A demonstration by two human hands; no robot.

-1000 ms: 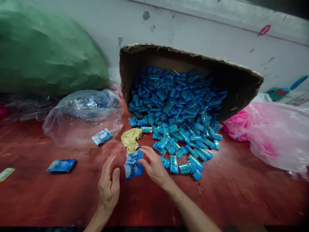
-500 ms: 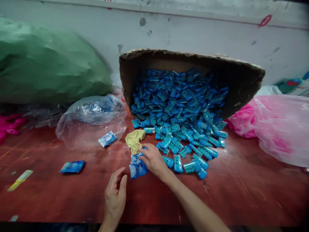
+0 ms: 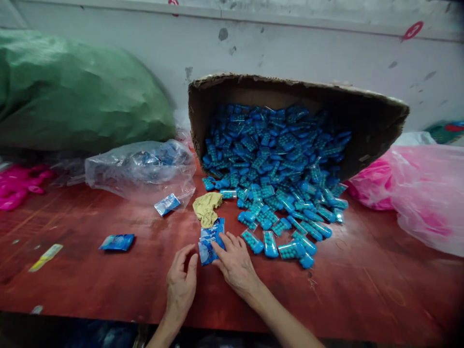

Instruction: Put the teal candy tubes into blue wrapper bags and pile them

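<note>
Blue packets [image 3: 207,251]: lay overlapped in a short row on the near part of the bench [image 3: 145,290]; they looked light and limp, their shiny film probably slippery and easily creased.
Hold: the near edge seemed the best place, pinched flat so the overlap would not slide apart.
Left hand [image 3: 181,280]: sat just beside the row, fingers curved and apart from the thumb, nothing between them.
Right hand [image 3: 235,266]: lay over the row's right side, fingers spread and seemingly touching it, not closed round anything.
Bench surface: was red and scuffed; a single packet [image 3: 116,242] lay to the left.
Yellow scrap [image 3: 207,209]: sat crumpled at the row's far end.
Capsule-shaped packs [image 3: 270,245]: spilled from a cardboard box [image 3: 197,121], far and right.
Room: a green sack [image 3: 83,92] bulged far left, before a spotted pale wall [image 3: 290,50].
</note>
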